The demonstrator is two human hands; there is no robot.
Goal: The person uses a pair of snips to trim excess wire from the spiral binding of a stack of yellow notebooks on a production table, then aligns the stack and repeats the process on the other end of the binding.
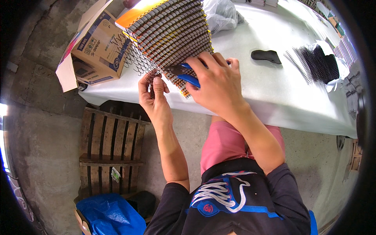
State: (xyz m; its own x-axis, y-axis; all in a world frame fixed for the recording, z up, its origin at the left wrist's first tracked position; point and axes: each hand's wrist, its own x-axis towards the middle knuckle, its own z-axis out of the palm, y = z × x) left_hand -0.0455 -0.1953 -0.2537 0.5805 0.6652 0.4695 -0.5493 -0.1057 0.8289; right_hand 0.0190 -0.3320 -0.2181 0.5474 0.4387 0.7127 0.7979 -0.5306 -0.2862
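My right hand point(221, 78) is closed around blue-handled pliers point(189, 80), whose dark jaws reach left toward the near edge of a stack of spiral-bound books point(172, 37). Rows of dark wire coil run across the stack, with orange and yellow edges showing. My left hand point(156, 94), just left of the jaws, pinches a small dark clump of wire coil point(152, 80) between thumb and fingers. Long coil ends point(137, 56) stick out loosely from the left side of the stack, above that hand. Whether the jaws grip a wire is too small to tell.
An open cardboard box point(98, 51) stands at the table's left end. On the white-covered table point(250, 82) lie a clear plastic bag point(221, 17), a black flat object point(265, 56) and a bundle of black coils point(319, 64). A wooden pallet point(111, 135) is on the floor at left.
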